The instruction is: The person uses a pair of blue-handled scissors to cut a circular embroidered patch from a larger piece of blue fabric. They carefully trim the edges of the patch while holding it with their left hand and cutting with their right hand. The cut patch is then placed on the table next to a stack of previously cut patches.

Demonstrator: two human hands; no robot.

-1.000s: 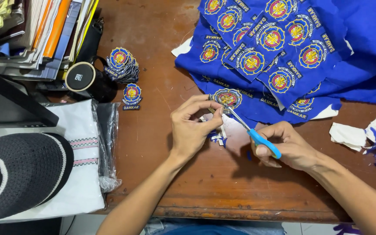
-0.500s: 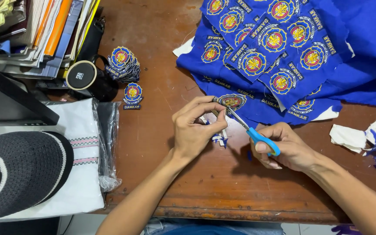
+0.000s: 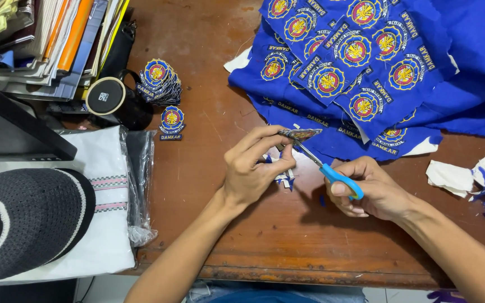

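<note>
Patch [image 3: 300, 134] pinched in left hand [image 3: 252, 168], right hand [image 3: 373, 192] gripping blue scissors [image 3: 326, 169] at it, blue patch cloth [image 3: 355, 73] just beyond both hands.

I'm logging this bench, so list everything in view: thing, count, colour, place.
Patch: one, blue-gold, pinched in left fingers.
Scissors: one, blue handles, in right hand.
Cloth: one heap, blue with badges, top right.
Cut patches: one stack plus one loose, left of centre.
Mug: one, black, beside the stack.
Scraps: several, white-blue, right edge.
Cap: one, black-white, bottom left.
Papers: one pile, top left.
Table: one, brown wood.
Left hand: centre.
Right hand: right of centre.
</note>
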